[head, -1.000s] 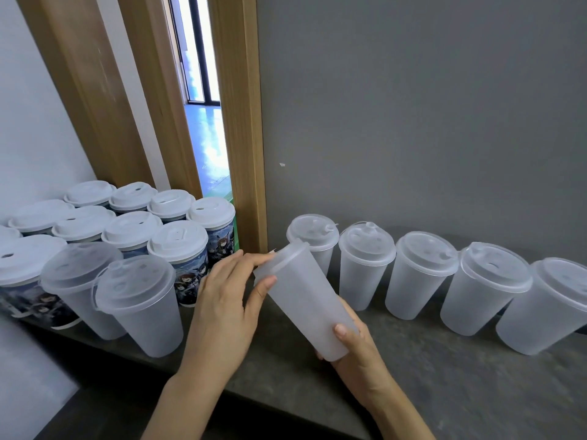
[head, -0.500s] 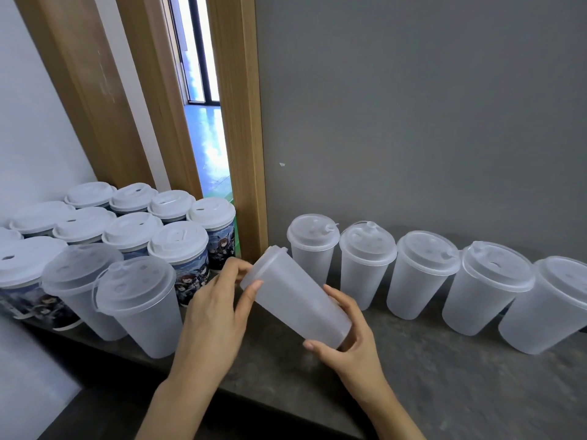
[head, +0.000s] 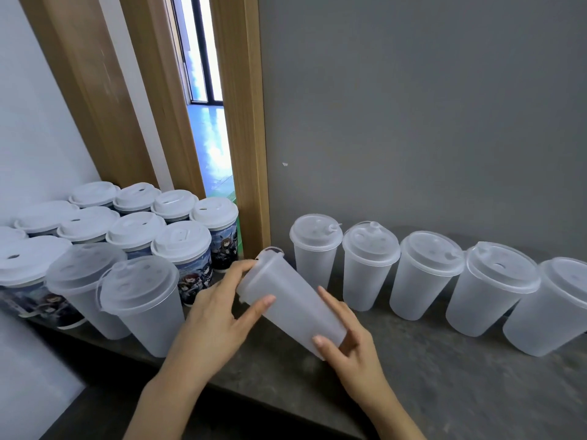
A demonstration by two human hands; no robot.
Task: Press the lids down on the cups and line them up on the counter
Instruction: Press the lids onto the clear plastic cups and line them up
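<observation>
Above the table (head: pixel 444 392), tilted frosted cup (head: pixel 295 309) sits btwn both hands: left hand (head: pixel 219 319) grips its lidded top w/ curled fingers, right hand (head: pixel 352 350) curls round its base.

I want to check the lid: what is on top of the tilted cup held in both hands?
A translucent lid sits on the rim of the tilted cup. The left hand grips that end, and its fingers hide part of the rim, so full seating cannot be seen.
</observation>
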